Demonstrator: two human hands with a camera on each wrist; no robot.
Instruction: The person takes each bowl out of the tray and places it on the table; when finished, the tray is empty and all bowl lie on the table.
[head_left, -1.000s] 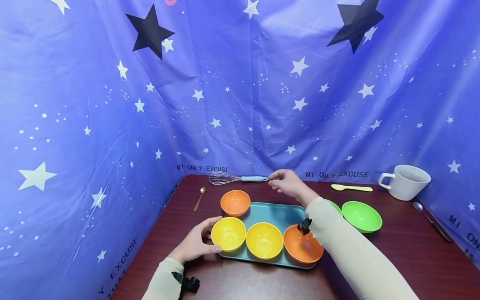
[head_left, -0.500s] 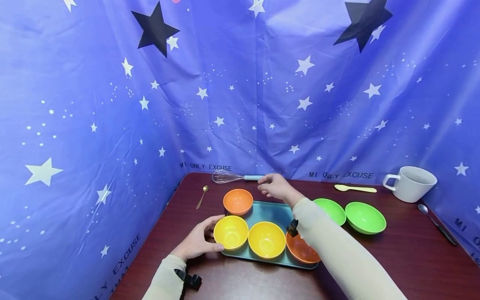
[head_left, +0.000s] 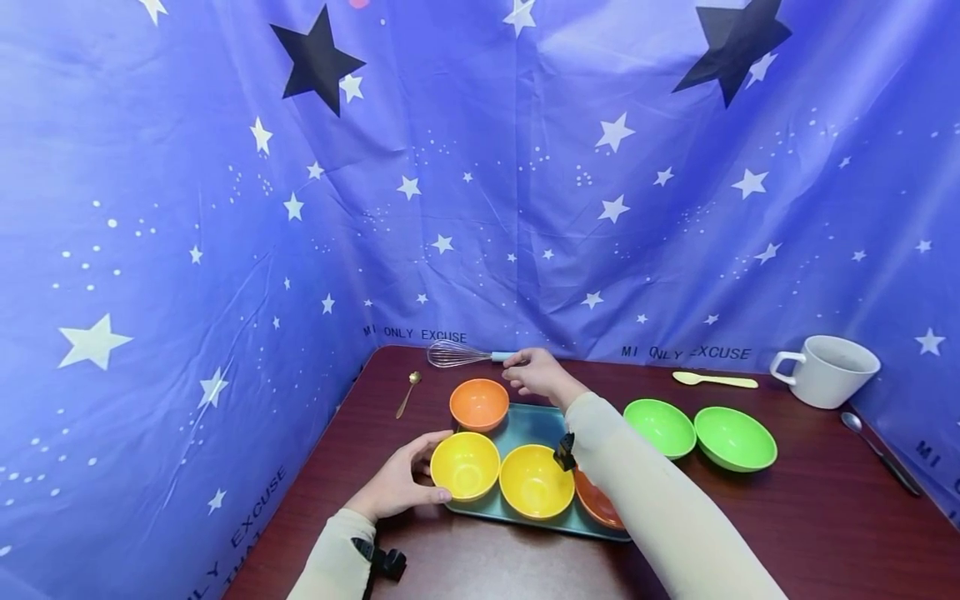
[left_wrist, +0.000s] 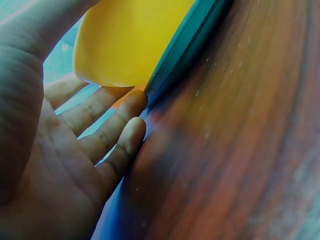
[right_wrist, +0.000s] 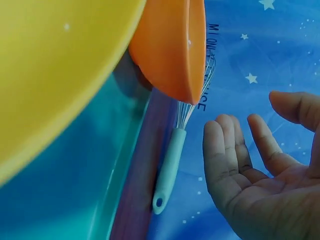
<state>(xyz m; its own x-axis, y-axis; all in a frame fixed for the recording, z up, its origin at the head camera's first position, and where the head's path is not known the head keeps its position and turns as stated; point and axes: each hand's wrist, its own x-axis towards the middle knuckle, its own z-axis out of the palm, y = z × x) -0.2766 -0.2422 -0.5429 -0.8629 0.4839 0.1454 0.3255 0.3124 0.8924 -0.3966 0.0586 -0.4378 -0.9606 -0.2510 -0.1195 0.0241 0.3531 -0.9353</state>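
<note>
My left hand [head_left: 405,480] holds the side of the left yellow bowl [head_left: 465,467], thumb at the front and fingers behind. In the left wrist view the fingers [left_wrist: 107,125] reach past that bowl to the tray's edge. The bowl stands at the left end of a teal tray [head_left: 525,427]. My right hand [head_left: 542,373] is in the air, fingers spread and holding nothing, behind the tray and right of the small orange bowl [head_left: 478,405]. Behind it lies a whisk [right_wrist: 171,162] with a pale blue handle.
A second yellow bowl [head_left: 537,482] and a darker orange bowl [head_left: 596,502], partly hidden by the right sleeve, are on the tray. Rightward are two green bowls [head_left: 735,439], a yellow spoon [head_left: 715,380], a mug [head_left: 834,372] and a black-handled spoon [head_left: 881,454]. A gold spoon [head_left: 408,395] lies left.
My right hand has moved left from the end of the whisk handle toward the small orange bowl. The left hand stays at the yellow bowl. The view has shifted slightly.
</note>
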